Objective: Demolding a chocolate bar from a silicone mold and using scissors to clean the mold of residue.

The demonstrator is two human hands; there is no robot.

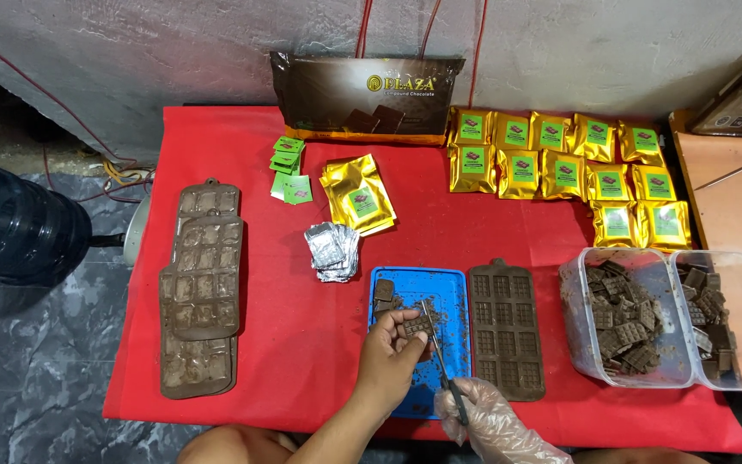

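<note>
My left hand (392, 354) holds a small chocolate bar (416, 326) over the blue tray (453, 283). In a thin clear glove, my right hand (484, 419) grips a pair of scissors (441, 361) whose blades point up at the bar's edge. Chocolate crumbs and a few pieces lie on the tray. A brown mould (506, 330) filled with chocolate sits just right of the tray.
A stack of brown moulds (201, 288) lies at left. Foil squares (333, 251), gold pouches (358, 197), green labels (288, 168) and rows of sealed gold packets (564, 167) cover the red cloth (242, 137). Two clear tubs (577, 296) of chocolate bars stand right. A large chocolate bag (362, 99) leans against the wall.
</note>
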